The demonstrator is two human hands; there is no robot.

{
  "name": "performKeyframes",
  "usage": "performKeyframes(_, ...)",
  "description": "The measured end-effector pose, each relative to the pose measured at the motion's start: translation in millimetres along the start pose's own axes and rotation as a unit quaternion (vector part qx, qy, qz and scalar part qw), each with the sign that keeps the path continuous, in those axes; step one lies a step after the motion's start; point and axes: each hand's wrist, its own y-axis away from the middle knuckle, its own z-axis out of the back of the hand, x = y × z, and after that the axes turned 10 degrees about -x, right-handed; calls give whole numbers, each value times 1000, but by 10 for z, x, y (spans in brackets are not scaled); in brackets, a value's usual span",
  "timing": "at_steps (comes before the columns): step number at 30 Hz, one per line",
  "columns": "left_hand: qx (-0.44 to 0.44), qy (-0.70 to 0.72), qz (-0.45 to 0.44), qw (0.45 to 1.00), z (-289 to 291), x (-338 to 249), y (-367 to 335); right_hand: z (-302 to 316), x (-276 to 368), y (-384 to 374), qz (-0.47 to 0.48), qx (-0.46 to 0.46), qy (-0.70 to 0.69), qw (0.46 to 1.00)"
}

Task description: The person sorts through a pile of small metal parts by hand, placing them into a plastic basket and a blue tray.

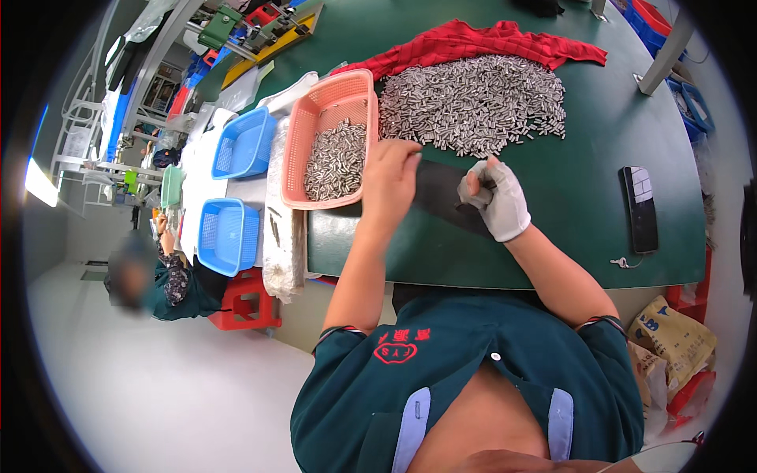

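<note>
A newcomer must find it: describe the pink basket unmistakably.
On the green table, find the big heap of small metal pieces. Immediately left sits the pink basket, part-filled with similar pieces; its colour distinguishes it from the blue baskets farther left.

1. You wear a dark teal short-sleeved shirt (449, 327), open at the neck from the white button (495, 356).
2. Left of the button, your shirt bears a red embroidered emblem (395, 351).
3. Light-blue strips (412, 430) lie left and right below the button.
4. Your sleeve edges (341, 329), outboard of the button, carry thin red-and-white trim.
5. Above the button, your right hand (498, 197) wears a white glove (511, 219); your left hand (390, 177) is bare.
</note>
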Motion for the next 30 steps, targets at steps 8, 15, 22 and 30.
performKeyframes(8,112,-55,106,986,-473,685,66,16,-4,5,-8,-10,14,1000)
performKeyframes(15,121,-64,88,987,-544,729,60,41,-1,-1,-15,-17,5,1000)
performKeyframes(22,135,-66,111,982,-509,743,88,29,24,-4,-17,-21,1,1000)
performKeyframes(30,120,-66,157,978,-473,624,89,31,30,-16,-20,-22,-11,999)
